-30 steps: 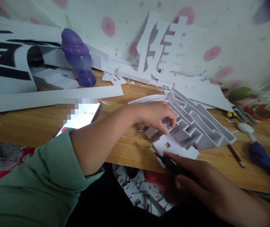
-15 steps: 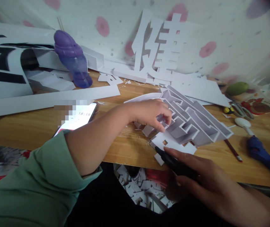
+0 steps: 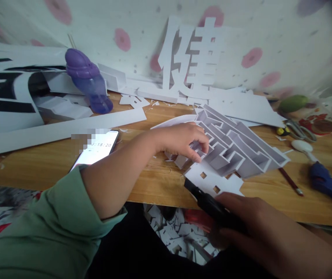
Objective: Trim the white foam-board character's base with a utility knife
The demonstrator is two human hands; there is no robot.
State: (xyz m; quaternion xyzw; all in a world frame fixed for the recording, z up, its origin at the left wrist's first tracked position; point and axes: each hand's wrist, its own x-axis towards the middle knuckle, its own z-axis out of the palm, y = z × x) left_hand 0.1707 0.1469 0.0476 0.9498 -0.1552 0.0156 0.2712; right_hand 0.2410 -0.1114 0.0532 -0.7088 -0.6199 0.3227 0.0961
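My left hand [image 3: 183, 141] lies over the left end of a white walled foam-board character [image 3: 247, 149], thumb and fingers curled onto its thin walls. Just where the fingertips grip is partly hidden. In my right hand [image 3: 255, 221] is a black utility knife [image 3: 212, 205], its dark tip pointing up and left. That tip is near the left corner of a flat white board piece [image 3: 209, 178] with small square holes. The flat piece lies at the near side of the walled character, by the table edge.
Left are a lit phone [image 3: 103, 149], a long white strip [image 3: 119, 118] and a purple bottle [image 3: 92, 87]. A white cut-out character [image 3: 168, 58] leans on the wall. Right are scissors [image 3: 303, 131], a pencil [image 3: 290, 182] and a blue-handled tool [image 3: 325, 182]. Board scraps [image 3: 180, 232] lie below the table edge.
The knife tip has shifted slightly left, and my right hand has dropped a little, uncovering a second square hole in the flat piece. My left hand stays on the walled character.
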